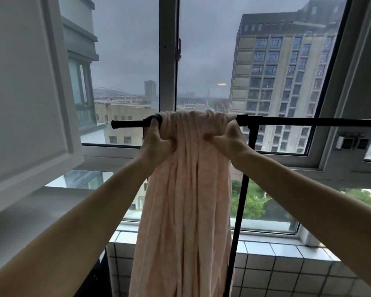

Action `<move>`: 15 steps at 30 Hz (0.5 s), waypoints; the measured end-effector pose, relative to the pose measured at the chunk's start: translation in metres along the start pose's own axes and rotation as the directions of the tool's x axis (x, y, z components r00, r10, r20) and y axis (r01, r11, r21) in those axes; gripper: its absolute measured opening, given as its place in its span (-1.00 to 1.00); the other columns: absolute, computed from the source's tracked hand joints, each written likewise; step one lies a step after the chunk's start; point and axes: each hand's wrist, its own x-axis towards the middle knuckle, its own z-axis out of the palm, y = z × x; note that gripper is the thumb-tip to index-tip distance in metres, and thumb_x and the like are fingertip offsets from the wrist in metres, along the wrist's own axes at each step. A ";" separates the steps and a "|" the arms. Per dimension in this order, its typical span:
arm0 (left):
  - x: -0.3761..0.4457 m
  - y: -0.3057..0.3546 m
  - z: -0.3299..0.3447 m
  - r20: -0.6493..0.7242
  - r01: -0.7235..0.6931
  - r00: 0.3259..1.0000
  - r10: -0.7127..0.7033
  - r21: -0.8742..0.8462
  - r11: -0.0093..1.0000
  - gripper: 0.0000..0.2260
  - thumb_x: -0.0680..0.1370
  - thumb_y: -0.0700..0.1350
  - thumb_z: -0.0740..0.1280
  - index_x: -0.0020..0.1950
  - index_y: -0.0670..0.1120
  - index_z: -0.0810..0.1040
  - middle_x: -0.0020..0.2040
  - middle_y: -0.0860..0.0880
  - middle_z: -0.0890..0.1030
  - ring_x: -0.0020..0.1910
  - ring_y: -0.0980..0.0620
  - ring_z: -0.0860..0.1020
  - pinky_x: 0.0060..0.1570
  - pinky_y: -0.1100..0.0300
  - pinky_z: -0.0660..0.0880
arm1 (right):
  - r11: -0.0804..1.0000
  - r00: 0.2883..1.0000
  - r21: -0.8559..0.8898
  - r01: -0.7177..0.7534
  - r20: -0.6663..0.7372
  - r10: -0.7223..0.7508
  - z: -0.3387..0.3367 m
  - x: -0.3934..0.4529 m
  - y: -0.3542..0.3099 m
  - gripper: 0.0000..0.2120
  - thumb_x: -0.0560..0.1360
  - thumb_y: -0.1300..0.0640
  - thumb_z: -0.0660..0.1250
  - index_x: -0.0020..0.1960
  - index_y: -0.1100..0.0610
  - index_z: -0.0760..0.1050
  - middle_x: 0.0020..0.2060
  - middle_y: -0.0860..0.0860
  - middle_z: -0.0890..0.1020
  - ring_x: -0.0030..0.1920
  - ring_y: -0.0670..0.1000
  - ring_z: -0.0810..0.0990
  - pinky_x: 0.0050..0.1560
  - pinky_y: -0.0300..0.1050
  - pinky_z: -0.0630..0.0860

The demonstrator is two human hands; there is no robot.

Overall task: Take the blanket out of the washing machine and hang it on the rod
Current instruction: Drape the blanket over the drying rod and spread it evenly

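Observation:
A pale pink blanket [186, 211] hangs bunched in long folds over a black horizontal rod [308, 121], draped down toward the floor. My left hand [156, 142] grips the blanket's left side just under the rod, where a dark blue edge of cloth shows. On the bunched folds at the right, close to the rod's joint, my right hand [229, 140] is clenched on the cloth. The washing machine is out of view.
The rod's black upright post [238, 221] stands right of the blanket. A large window [167, 61] is just behind, with a tiled sill [276, 247] below it. A white cabinet door [26, 82] hangs open at the left.

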 end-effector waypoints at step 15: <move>0.030 0.027 0.016 -0.019 -0.086 0.996 0.085 -0.048 0.995 -0.66 0.47 -0.35 0.29 0.19 -0.08 0.43 -0.02 -0.06 0.48 -0.11 0.06 0.47 -0.22 0.26 0.41 | 0.924 0.947 -0.219 0.314 -0.001 -0.322 -0.039 0.031 -0.029 -0.69 0.35 0.47 0.26 -0.21 0.13 0.22 -0.37 -0.08 0.25 -0.38 -0.15 0.22 -0.26 -0.14 0.25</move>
